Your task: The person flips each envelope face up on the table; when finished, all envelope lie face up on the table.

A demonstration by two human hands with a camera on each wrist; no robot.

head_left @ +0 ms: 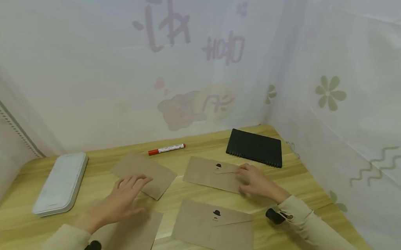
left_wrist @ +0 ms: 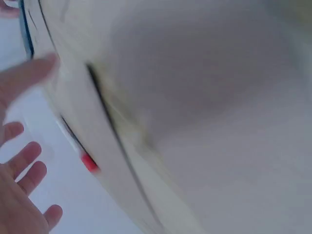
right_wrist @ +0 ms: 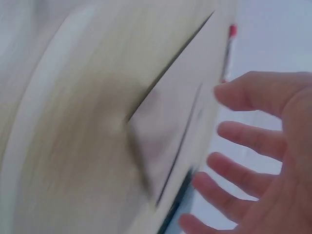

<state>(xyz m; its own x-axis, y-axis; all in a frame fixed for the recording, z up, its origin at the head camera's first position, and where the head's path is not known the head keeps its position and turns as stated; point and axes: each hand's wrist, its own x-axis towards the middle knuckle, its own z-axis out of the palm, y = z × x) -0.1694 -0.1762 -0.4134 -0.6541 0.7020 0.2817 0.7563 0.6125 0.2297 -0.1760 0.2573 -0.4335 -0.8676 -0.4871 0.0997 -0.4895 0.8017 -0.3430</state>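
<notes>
My left hand [head_left: 119, 202] hovers with spread fingers over the left pair of brown paper envelopes. One is the far left envelope [head_left: 156, 175], partly behind its fingertips; the other is the near left envelope [head_left: 138, 237], partly covered by the hand and wrist. At the right end of the far right envelope [head_left: 202, 174], my right hand [head_left: 258, 183] has its fingertips over the edge. In the right wrist view its fingers [right_wrist: 248, 136] are bent loosely and apart, with nothing between them. The near right envelope [head_left: 201, 227] lies flap-side up, bearing a small black hat print.
A black spiral notebook [head_left: 253, 146] lies at the back right. The red-capped marker [head_left: 167, 149] sits near the table's back edge. At the left is a white flat box-shaped object [head_left: 60, 183]. Printed white curtains [head_left: 111, 69] enclose the wooden table [head_left: 298, 196] behind and at the sides.
</notes>
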